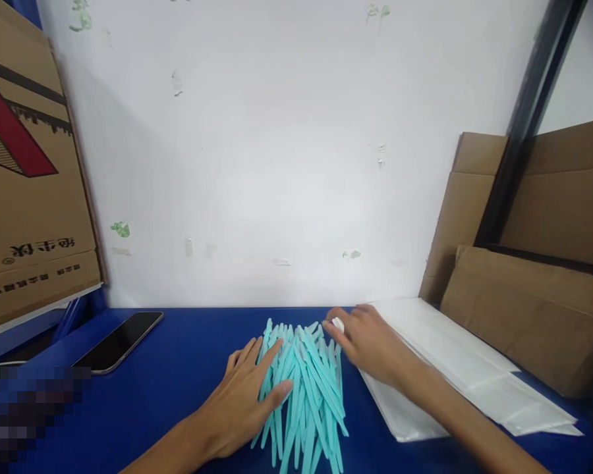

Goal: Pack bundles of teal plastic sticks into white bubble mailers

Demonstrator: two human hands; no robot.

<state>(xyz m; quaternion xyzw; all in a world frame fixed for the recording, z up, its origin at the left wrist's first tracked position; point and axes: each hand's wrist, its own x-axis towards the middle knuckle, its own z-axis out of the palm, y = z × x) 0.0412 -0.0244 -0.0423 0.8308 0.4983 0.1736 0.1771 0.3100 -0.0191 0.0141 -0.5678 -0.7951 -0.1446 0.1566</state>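
A loose pile of slim turquoise plastic sticks with tapered ends, several lying crossed, is heaped on the blue table. My left hand lies along the pile's left side, fingers stretched and thumb apart, touching the outer sticks. Beyond the pile's far right corner, my right hand is curled with finger and thumb closed round a small white piece. Most of that piece is covered by the fingers, so its kind does not show.
Flat white plastic bags or sheets lie stacked at the right, partly under my right forearm. A phone rests on the blue table at the left. Cardboard boxes stand right, another left. Behind is a white wall.
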